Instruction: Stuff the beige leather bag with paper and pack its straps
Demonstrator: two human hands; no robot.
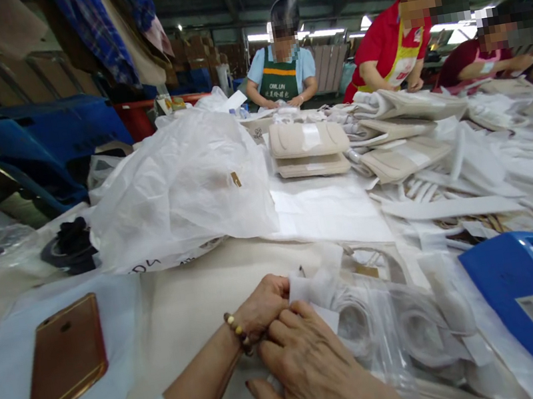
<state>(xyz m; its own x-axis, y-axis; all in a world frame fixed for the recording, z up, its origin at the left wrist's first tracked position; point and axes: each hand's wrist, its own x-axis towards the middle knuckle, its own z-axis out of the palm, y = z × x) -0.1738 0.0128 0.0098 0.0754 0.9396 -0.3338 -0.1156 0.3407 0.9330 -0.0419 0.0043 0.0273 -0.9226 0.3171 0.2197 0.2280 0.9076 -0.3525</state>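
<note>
Cluttered packing table (187,306): left hand (261,308) and right hand (313,367) both pinch soft, light white fabric piece (310,285) at its edge.

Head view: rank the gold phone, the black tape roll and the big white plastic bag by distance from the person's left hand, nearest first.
From the left hand:
1. White plastic bag, across the table beyond the hand.
2. Gold phone, flat at the left.
3. Black tape roll, far left, beside the bag.

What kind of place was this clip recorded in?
Probably a factory packing floor. People in aprons work along a long table piled with stacked beige pieces and plastic bags, under a high industrial roof. Both hands handle small white pieces.
</note>
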